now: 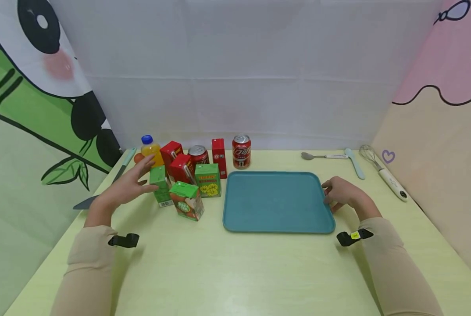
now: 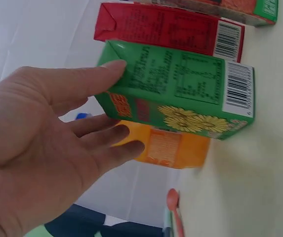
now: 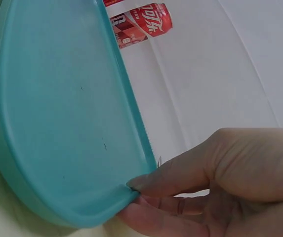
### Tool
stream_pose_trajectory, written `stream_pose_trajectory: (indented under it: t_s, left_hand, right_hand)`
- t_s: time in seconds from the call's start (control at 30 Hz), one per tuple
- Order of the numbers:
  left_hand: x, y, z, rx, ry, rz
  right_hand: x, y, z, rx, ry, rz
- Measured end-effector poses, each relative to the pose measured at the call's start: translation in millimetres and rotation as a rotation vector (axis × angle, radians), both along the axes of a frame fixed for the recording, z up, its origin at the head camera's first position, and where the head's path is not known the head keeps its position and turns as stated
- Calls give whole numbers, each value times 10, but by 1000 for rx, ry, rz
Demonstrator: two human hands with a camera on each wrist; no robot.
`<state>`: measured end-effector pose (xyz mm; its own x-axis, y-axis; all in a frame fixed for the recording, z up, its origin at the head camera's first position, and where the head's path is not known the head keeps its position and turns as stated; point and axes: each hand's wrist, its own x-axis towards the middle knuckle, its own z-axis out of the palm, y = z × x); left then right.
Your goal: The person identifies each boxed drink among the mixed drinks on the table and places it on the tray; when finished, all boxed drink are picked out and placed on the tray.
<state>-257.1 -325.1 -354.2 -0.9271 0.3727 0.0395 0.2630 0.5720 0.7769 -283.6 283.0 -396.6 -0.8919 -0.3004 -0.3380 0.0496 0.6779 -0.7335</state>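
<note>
My left hand (image 1: 130, 186) is beside a green chrysanthemum drink carton (image 1: 160, 188). In the left wrist view, its thumb overlaps the top end of that carton (image 2: 171, 84), while the loosely extended fingers lie along its side; whether they touch it is unclear. Behind those fingers stands an orange juice bottle (image 1: 151, 151) with a blue cap. My right hand (image 1: 344, 195) pinches the right edge of a blue-green tray (image 1: 279, 202), thumb on the rim and fingers beneath. Nothing lies on the tray.
Red cartons (image 1: 183, 169), another green carton (image 1: 208, 180), a peach-printed carton (image 1: 187, 201) and two cola cans, one upright behind the tray (image 1: 241, 151), crowd the left and middle. A knife (image 1: 121, 171) lies far left. A spoon (image 1: 324, 156) and whisk (image 1: 383, 173) lie right.
</note>
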Motion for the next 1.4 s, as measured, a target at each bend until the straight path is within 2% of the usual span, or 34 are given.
stream_pose_trajectory:
  t_s: [0.27, 0.37, 0.63, 0.8, 1.1, 1.4]
  left_hand:
    - [-108, -99, -260, 158, -100, 42]
    - [-129, -134, -315, 184, -121, 50]
    - [-147, -207, -423, 229, -152, 13]
    - [-138, -219, -467, 287, -196, 5]
    - [-137, -239, -484, 257, -188, 0]
    - [-140, -226, -437, 259, -192, -2]
  right_hand:
    - [13, -27, 17, 5, -6, 9]
    - [19, -26, 12, -11, -4, 9]
    - [17, 2, -3, -15, -4, -3]
    - [14, 70, -21, -61, -38, -18]
    - [41, 145, 8, -139, -136, -35]
    - [38, 152, -13, -169, -105, -15]
